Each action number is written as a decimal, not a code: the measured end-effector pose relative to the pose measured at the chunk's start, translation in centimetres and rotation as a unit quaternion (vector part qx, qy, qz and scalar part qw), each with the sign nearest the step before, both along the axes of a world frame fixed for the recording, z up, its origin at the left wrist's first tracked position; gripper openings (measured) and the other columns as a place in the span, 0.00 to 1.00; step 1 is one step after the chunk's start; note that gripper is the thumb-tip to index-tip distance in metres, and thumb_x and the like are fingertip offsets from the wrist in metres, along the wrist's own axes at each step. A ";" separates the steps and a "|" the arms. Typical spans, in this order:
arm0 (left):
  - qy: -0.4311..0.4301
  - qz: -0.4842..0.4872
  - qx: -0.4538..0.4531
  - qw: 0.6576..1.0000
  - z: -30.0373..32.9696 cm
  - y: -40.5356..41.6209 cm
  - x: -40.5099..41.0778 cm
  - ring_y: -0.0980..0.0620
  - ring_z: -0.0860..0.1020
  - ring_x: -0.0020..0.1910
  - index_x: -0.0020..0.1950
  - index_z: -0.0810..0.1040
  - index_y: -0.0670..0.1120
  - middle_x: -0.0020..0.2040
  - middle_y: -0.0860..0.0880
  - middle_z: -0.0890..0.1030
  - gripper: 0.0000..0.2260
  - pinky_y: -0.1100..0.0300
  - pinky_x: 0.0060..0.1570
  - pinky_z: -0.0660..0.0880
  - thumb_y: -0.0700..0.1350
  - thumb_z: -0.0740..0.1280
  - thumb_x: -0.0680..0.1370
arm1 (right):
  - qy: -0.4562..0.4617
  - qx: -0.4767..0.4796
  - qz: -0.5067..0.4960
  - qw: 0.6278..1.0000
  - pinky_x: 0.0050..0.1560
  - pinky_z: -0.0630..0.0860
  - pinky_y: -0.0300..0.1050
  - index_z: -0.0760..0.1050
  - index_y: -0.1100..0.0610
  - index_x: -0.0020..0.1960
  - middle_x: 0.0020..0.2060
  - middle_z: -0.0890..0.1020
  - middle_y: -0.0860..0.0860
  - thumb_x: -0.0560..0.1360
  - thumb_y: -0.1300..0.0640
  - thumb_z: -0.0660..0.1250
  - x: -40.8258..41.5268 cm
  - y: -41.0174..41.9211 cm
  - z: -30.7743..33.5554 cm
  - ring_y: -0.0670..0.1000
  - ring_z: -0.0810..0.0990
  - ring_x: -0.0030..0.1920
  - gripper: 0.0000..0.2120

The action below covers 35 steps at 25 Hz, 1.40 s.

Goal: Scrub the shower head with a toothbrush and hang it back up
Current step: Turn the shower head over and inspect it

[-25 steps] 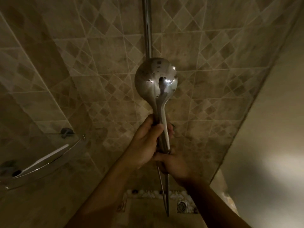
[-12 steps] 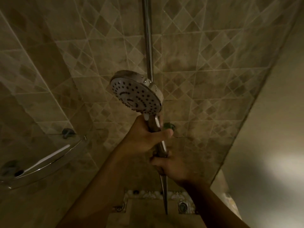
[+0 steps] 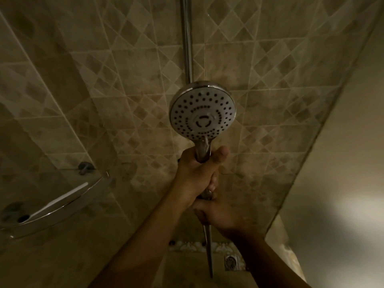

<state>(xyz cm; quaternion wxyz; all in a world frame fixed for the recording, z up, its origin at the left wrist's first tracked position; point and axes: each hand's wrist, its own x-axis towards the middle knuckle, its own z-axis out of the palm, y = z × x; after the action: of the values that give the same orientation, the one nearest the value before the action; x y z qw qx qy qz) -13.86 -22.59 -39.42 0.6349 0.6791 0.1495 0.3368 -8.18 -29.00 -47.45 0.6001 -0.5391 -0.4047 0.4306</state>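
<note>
- The shower head [image 3: 202, 113] stood upright in front of the tiled wall [image 3: 270, 80], its round spray face turned toward the person, with rings of dark nozzles and a small centre disc in plain sight.
- It sat just in front of the lower end of the chrome rail [image 3: 187, 38], which ran straight up the wall above it.
- The left hand [image 3: 196, 173] was wrapped tight around the handle just below the shower head, fingers curled closed and the thumb pressed up along the right side of the handle.
- The right hand [image 3: 220, 215] sat directly below the left one, touching it, closed around the bottom of the handle where the hose [image 3: 209, 252] began.
- The hose dropped straight down from the shower head's handle toward the floor.
- Far below the shower head, a square drain [image 3: 231, 262] lay in the floor just right of the hose, with a strip of pale pebbles [image 3: 187, 247] along the wall's foot.
- Well to the left of the shower head and lower, a curved corner shelf [image 3: 62, 202] with a chrome rim was fixed to the wall by dark brackets.
- To the right of the shower head a plain pale wall [image 3: 342, 183] met the tiles, with a patch of light on it.
- The room was dim, and I saw no toothbrush in either hand.
</note>
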 end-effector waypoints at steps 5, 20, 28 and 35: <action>0.026 0.031 -0.026 0.999 0.1 -0.1 0.1 0.51 0.67 0.19 0.33 0.72 0.42 0.21 0.48 0.68 0.24 0.58 0.28 0.68 0.61 0.74 0.70 | -0.014 0.002 -0.015 1.000 0.26 0.61 0.41 0.73 0.49 0.24 0.19 0.68 0.47 0.71 0.67 0.69 0.0 -0.1 -0.3 0.45 0.63 0.20 0.21; 0.057 -0.042 -0.041 0.997 -0.8 1.2 -1.2 0.49 0.79 0.44 0.59 0.78 0.47 0.43 0.48 0.83 0.19 0.41 0.51 0.78 0.44 0.63 0.69 | 0.047 -0.040 -0.044 0.997 0.24 0.57 0.42 0.68 0.50 0.22 0.19 0.64 0.50 0.72 0.67 0.69 0.3 0.2 -0.7 0.48 0.59 0.19 0.24; 0.061 -0.144 0.039 0.987 0.4 3.7 -3.8 0.40 0.81 0.63 0.69 0.73 0.38 0.62 0.37 0.82 0.20 0.42 0.63 0.77 0.33 0.69 0.77 | 0.046 -0.047 0.000 0.998 0.26 0.58 0.42 0.69 0.53 0.26 0.20 0.65 0.51 0.69 0.63 0.68 1.4 0.2 -1.3 0.48 0.62 0.20 0.16; 0.068 -0.102 0.096 0.988 2.2 3.9 -4.1 0.43 0.87 0.47 0.51 0.78 0.42 0.46 0.42 0.87 0.20 0.50 0.48 0.84 0.31 0.79 0.64 | 0.045 -0.053 0.102 0.992 0.27 0.59 0.43 0.70 0.49 0.24 0.21 0.66 0.47 0.70 0.61 0.70 1.6 -0.1 -0.6 0.47 0.61 0.22 0.18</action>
<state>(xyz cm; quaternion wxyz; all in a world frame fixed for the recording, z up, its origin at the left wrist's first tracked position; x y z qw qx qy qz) -18.00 -18.66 -37.23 0.5863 0.7697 0.0895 0.2362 -6.53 -29.12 -48.03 0.5413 -0.5059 -0.4070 0.5342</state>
